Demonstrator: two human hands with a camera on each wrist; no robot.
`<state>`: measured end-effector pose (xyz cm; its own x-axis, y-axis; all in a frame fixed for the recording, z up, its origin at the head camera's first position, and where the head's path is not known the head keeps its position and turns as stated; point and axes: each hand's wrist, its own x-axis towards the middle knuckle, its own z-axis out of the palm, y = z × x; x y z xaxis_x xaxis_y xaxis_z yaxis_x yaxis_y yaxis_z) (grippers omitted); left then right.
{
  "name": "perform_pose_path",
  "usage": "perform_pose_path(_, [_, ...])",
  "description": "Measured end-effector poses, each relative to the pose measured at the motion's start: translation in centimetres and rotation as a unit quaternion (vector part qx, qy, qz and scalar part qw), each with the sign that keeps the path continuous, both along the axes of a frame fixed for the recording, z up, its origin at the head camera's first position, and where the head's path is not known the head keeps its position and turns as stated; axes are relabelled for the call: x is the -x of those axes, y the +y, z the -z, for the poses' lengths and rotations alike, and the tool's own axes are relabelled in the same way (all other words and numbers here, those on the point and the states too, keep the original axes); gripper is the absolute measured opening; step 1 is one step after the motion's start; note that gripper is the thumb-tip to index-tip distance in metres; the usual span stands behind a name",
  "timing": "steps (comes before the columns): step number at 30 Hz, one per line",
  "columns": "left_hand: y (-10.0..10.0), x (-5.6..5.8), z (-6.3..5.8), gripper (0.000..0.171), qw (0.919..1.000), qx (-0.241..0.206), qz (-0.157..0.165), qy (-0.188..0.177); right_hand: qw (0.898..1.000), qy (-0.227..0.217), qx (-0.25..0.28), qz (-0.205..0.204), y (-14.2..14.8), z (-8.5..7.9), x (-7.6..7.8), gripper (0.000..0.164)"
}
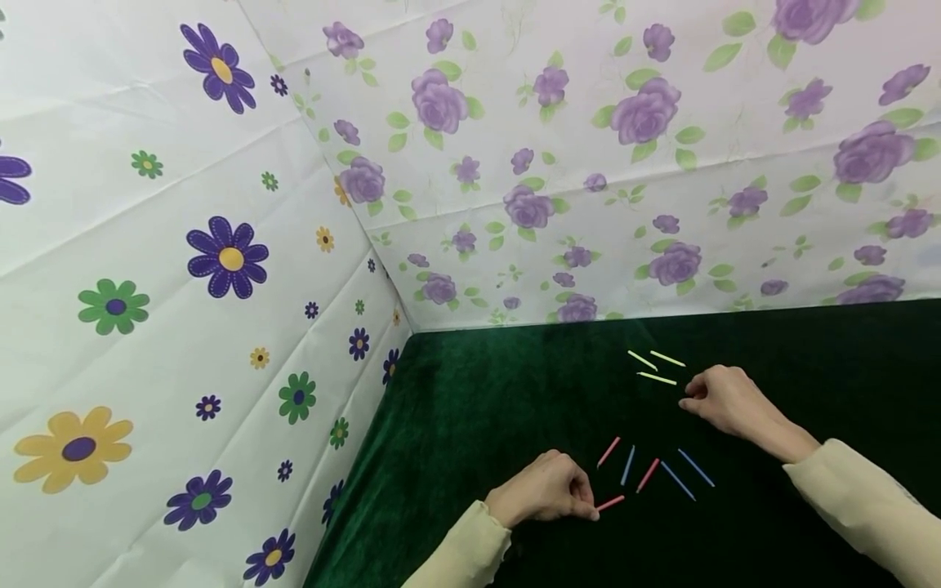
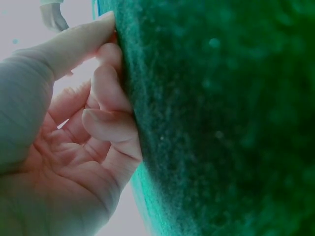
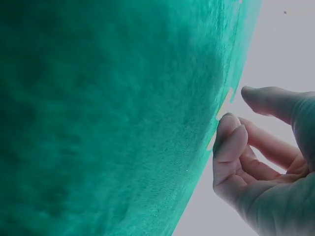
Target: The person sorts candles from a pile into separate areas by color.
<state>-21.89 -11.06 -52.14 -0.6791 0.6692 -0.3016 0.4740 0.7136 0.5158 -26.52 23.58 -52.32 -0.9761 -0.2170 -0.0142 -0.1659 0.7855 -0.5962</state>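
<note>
In the head view my left hand (image 1: 547, 487) pinches the near end of a thin pink stick (image 1: 612, 503) lying on the green cloth. A sliver of red shows between thumb and fingertip in the left wrist view. Two more pink sticks (image 1: 648, 475) and three blue sticks (image 1: 678, 481) lie just beyond it, at various angles. My right hand (image 1: 728, 400) hovers low beside three yellow sticks (image 1: 657, 379). Its fingers are loosely bent, and the right wrist view shows the thumb apart from them with nothing held between.
Dark green velvety cloth (image 1: 485, 408) covers the surface. A white sheet with purple roses (image 1: 529, 208) rises behind it, and another with daisies (image 1: 228, 257) stands along the left edge.
</note>
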Motion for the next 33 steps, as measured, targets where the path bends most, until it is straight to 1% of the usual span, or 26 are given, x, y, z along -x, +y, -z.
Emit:
perform_pose_path(3, [0.0, 0.0, 0.0, 0.014, 1.0, 0.003, 0.0, -0.001, 1.0, -0.008, -0.001, -0.003, 0.1, -0.2, -0.8, 0.031])
perform_pose_path(10, [0.0, 0.1, 0.1, 0.014, 0.9999, 0.007, -0.004, -0.008, 1.0, 0.011, -0.001, -0.012, 0.0, -0.5, -2.8, 0.024])
perform_pose_path(16, [-0.1, 0.1, 0.1, 0.014, 1.0, 0.007, -0.001, -0.006, 1.0, 0.002, 0.005, -0.015, -0.3, -1.2, -4.2, 0.023])
perform_pose_path(21, [0.0, 0.1, 0.0, 0.015, 1.0, 0.006, 0.001, 0.003, 1.0, 0.002, 0.01, -0.016, -0.6, -1.4, -5.2, 0.02])
perform_pose_path(30, [0.0, 0.1, 0.0, 0.015, 0.9999, 0.01, 0.0, 0.002, 0.999, -0.031, 0.012, -0.024, -1.0, -1.2, -6.6, 0.02])
perform_pose_path(33, [0.0, 0.1, -0.1, 0.015, 0.9999, 0.01, 0.003, 0.001, 0.999, -0.027, 0.01, -0.026, -1.1, -1.0, -7.1, 0.019])
